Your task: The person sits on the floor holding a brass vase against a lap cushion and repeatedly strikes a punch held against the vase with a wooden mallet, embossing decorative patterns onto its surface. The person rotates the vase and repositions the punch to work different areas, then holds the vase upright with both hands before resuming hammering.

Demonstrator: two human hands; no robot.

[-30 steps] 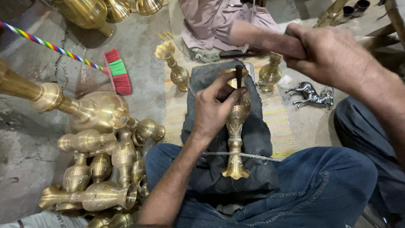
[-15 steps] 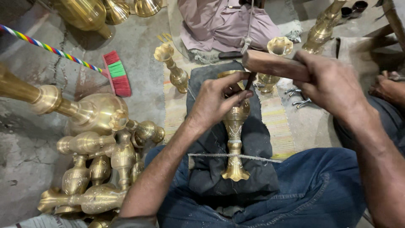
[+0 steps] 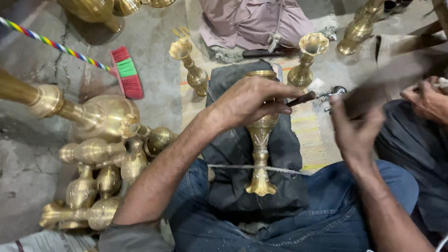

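A heap of brass vessels lies well left of the left hand, whose fingers pinch a dark punch over the brass vase on the lap. Right hand is raised, gripping a motion-blurred hammer.

Bare grey concrete floor between the red-and-green brush and the woven mat: open lane toward the top of view.

Left side blocked: heap of brass vessels packed close, touching one another, reaching almost to the left forearm. Large brass pot sits on top of the heap.

Two flared brass stands flank the lap cloth, one on the left, one on the right; narrow gap between each and the cloth.

Ahead, a pink bundle of cloth closes the far edge.

Right: another person's hand and dark trouser leg (close by) crowd that side. Striped rope crosses upper left.
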